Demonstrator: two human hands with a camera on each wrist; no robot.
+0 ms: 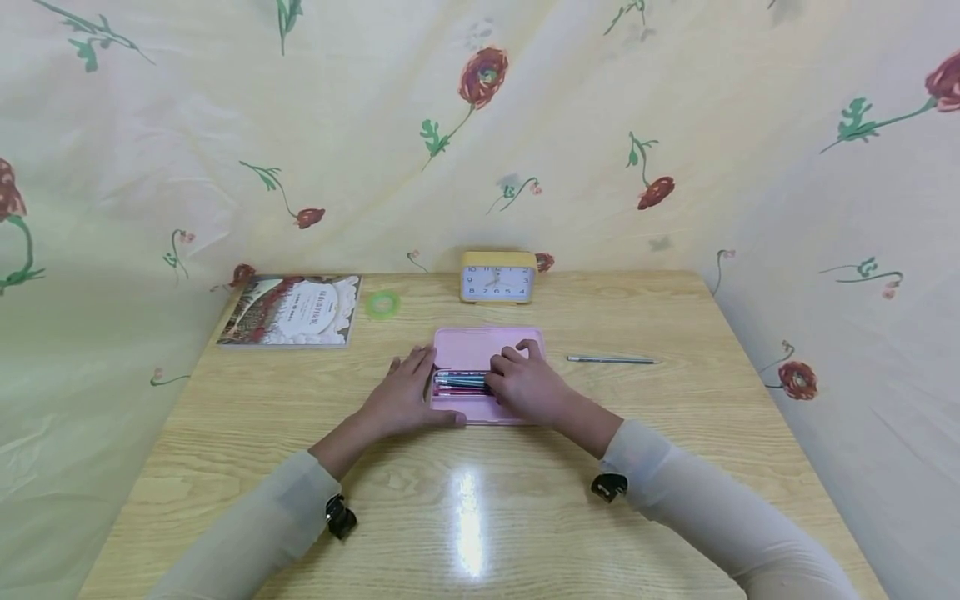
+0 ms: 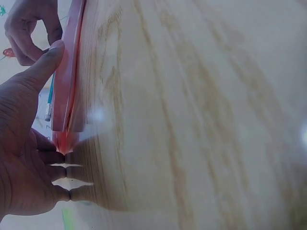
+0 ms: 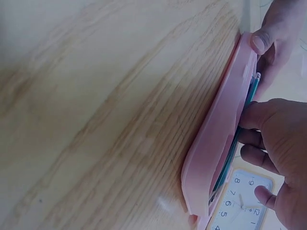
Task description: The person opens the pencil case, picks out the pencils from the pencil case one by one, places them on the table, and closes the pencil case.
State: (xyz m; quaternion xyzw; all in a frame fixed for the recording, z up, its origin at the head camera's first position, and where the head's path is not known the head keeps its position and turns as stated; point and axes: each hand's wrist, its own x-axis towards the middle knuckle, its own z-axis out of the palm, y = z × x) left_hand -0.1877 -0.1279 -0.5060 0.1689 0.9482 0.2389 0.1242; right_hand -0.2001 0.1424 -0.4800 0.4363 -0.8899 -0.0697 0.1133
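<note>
A pink pencil case (image 1: pixel 480 346) lies opened flat on the table, its lid on the far side. Several pencils (image 1: pixel 457 382), teal, dark and pink, lie lengthwise in the near half. My left hand (image 1: pixel 401 396) rests against the case's left end, thumb stretched along the near rim and fingers extended beside the corner. My right hand (image 1: pixel 528 387) reaches into the case from the right. In the right wrist view its thumb and fingertips pinch at a teal pencil (image 3: pixel 249 96); the fingers partly hide the pencils' right ends.
A single pencil (image 1: pixel 611 360) lies on the table right of the case. Behind the case stands a yellow alarm clock (image 1: pixel 497 279). At the back left are a green tape roll (image 1: pixel 383 305) and a book (image 1: pixel 292 312). A flowered cloth (image 1: pixel 360 125) hangs behind the table.
</note>
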